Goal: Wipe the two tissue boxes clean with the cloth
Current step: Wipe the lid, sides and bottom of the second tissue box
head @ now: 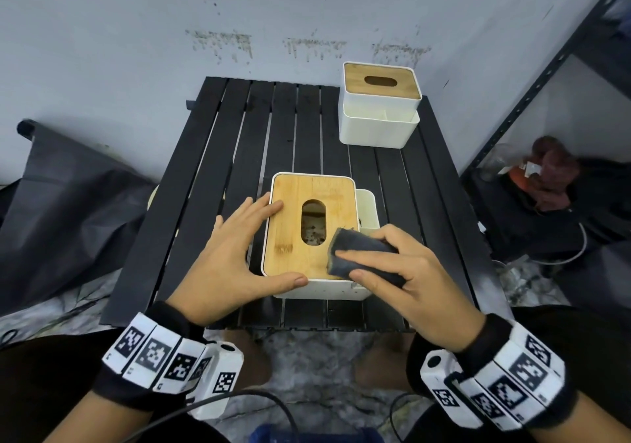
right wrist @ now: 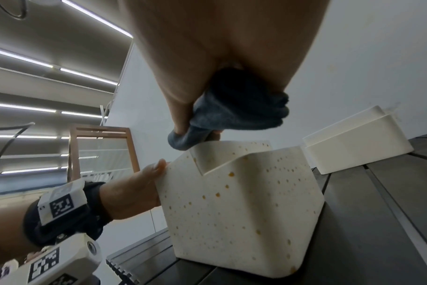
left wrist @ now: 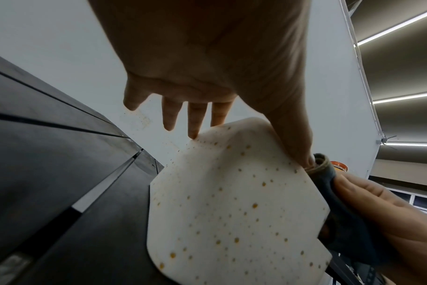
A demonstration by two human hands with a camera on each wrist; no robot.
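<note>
A: Why is your left hand [head: 235,258] spread along the near white plastic tissue box with the bamboo lid [head: 307,224] and not gripping it?

B: You're bracing it, I'd say. The fingers lie straight against the left wall and the thumb runs along the front edge, so the box should not slide on the black slatted table [head: 205,183] when you rub. Nothing is clasped in that hand — it only presses.

A: And your right hand [head: 406,272]?

B: It's curled around the folded dark grey cloth [head: 362,258], thumb and fingers pinching the wad, with the cloth's front edge resting on the lid's near right corner beside the oval slot. Holding it bunched likely gives you a firm pad to scrub with.

A: Is there much to clean?

B: The wrist views show small orange-brown specks dotted over the box's white walls, so the sides probably need wiping as well as the lid.

A: Count things for me.

B: Two tissue boxes: the one under your hands at the table's middle, and a second white box with a bamboo lid [head: 379,108] well apart at the far right corner — untouched. One cloth. Two hands, both busy on the near box.
</note>
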